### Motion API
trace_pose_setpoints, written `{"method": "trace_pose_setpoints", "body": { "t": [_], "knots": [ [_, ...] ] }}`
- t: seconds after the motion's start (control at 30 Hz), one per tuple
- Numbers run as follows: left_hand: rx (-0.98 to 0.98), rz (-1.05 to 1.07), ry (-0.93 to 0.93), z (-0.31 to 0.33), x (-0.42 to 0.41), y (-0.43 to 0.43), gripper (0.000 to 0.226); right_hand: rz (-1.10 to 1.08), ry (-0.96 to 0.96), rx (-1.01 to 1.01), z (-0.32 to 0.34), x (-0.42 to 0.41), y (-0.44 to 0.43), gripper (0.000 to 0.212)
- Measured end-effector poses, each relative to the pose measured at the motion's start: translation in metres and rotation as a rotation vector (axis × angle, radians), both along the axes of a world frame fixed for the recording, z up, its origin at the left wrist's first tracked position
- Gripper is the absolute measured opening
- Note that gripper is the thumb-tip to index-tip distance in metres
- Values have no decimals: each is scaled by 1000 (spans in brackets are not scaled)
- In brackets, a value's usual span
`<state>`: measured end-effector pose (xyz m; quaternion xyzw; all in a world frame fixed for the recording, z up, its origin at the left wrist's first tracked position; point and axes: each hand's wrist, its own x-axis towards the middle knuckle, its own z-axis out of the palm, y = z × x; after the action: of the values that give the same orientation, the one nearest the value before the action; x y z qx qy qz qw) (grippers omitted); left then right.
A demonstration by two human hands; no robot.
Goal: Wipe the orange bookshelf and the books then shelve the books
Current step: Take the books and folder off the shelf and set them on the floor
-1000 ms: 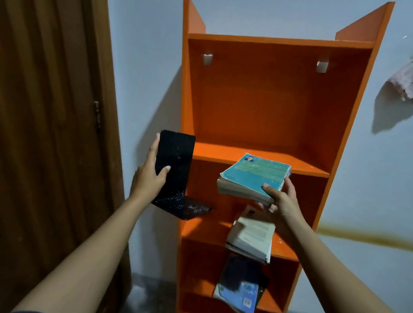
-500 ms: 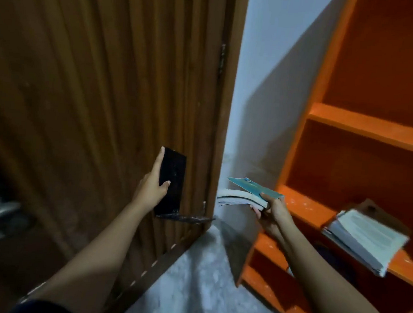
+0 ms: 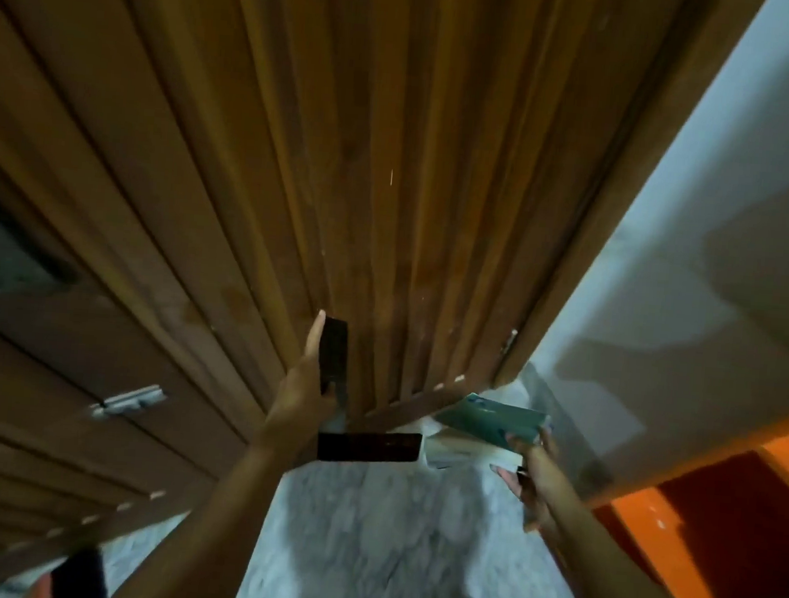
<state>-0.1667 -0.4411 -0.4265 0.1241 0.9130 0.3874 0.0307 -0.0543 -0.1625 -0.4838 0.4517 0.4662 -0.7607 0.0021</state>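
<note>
**Inspector A:** Grips?

**Inspector B:** Left hand (image 3: 300, 400) clasps the black bookend (image 3: 334, 357) by its upright plate, one finger straight along the plate's edge. Right hand (image 3: 535, 472) pinches the teal book (image 3: 487, 419) at a corner, and the pages sag open beneath.

**Inspector A:** Position?

**Inspector B:** Both arms are extended toward the wooden door (image 3: 347, 153). The bookend is in front of its bottom edge, the book just right of its hinge side.

**Inspector A:** Surroundings?

**Inspector B:** The orange bookshelf (image 3: 696, 516) stands low and right of the door, only partly in view. A pale wall (image 3: 721, 206) lies between them, and grey speckled floor (image 3: 363, 556) below the door. The frame is blurred.
</note>
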Motion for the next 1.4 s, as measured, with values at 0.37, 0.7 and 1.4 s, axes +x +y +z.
{"method": "trace_pose_setpoints", "body": {
  "t": [0.37,0.7,1.4],
  "knots": [
    [6,191,-156,-311,47,-13,74,235,-47,44,-293,42,-24,62],
    [147,335,-176,-513,64,-38,61,414,35,197,-513,37,-49,59],
    [239,328,-154,-614,95,-19,31,869,-136,935,-630,57,-35,69]
  ]
}}
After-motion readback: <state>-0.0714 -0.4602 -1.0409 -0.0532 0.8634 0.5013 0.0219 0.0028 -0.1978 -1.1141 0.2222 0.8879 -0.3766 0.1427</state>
